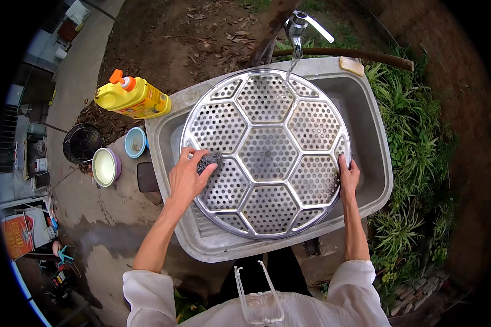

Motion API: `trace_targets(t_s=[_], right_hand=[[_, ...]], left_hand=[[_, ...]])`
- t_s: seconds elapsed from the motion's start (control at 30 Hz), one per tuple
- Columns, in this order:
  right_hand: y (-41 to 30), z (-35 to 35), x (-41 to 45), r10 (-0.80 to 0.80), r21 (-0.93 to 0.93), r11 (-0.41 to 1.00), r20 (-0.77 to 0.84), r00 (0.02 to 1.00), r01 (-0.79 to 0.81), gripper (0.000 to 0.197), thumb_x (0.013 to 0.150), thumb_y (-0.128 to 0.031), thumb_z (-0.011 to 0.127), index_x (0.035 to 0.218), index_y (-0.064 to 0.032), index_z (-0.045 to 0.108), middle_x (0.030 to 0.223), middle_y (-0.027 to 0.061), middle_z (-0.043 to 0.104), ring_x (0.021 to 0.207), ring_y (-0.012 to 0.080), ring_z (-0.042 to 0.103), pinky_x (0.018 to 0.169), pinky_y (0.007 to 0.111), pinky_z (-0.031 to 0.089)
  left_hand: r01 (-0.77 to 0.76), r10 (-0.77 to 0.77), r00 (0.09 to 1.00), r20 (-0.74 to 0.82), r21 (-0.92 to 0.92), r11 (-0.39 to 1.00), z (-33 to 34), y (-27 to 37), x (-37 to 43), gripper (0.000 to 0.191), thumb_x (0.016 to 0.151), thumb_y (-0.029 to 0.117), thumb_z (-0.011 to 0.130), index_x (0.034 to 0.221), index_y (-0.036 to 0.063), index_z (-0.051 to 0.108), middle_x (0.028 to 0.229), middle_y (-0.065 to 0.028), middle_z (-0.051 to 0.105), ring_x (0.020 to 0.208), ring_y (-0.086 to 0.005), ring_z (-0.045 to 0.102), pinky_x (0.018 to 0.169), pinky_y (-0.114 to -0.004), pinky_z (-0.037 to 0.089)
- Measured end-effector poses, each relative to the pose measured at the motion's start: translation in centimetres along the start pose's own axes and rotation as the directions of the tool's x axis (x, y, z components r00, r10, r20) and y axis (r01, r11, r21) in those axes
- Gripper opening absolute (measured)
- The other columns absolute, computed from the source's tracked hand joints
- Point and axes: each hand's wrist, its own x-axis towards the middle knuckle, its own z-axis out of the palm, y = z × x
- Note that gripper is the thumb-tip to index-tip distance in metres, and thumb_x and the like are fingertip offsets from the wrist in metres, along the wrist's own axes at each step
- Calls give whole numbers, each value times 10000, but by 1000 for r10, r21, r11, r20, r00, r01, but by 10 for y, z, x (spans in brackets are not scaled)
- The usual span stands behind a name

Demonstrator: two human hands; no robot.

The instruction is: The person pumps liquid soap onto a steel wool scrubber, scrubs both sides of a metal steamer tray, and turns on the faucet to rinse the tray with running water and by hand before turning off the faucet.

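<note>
A large round perforated metal steamer tray (pixel 268 153) with raised hexagon ridges lies over the stone sink (pixel 368 163). My left hand (pixel 190 171) grips a dark steel-wool scourer (pixel 208 161) against the tray's left side. On the opposite side, my right hand (pixel 348 175) holds the rim, thumb on top and the other fingers partly hidden beyond the edge. Water (pixel 290 73) runs from the chrome faucet (pixel 297 32) onto the tray's upper part. Its lever points to the right.
A yellow pump jug (pixel 135 98) stands at the sink's upper-left edge. A sponge (pixel 351 66) rests on the top-right rim. Basins, a blue one (pixel 135 142) and a purple one (pixel 106 167), and a black basket (pixel 82 143) sit at left. Leafy plants (pixel 405 122) border the right.
</note>
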Motion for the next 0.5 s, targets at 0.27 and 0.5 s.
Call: trace_targets(t_s=[0.27, 0.5], right_hand=[[-9, 2, -9, -27, -116, 993, -24, 999, 24, 456, 886, -385, 677, 920, 68, 635, 729, 121, 626, 664, 155, 522, 624, 344, 438], [-6, -2, -6, 36, -152, 988, -34, 999, -40, 464, 883, -397, 679, 910, 65, 633, 700, 133, 609, 644, 173, 507, 615, 354, 433]], left_hand=[[-96, 94, 995, -40, -46, 994, 60, 35, 12, 475, 765, 68, 679, 1215, 27, 531, 1063, -171, 579, 991, -352, 568, 881, -435, 458], [-290, 314, 947, -61, 248, 924, 74, 66, 80, 286, 672, 53, 699, 931, 31, 579, 873, -124, 596, 854, -314, 605, 750, -420, 487]])
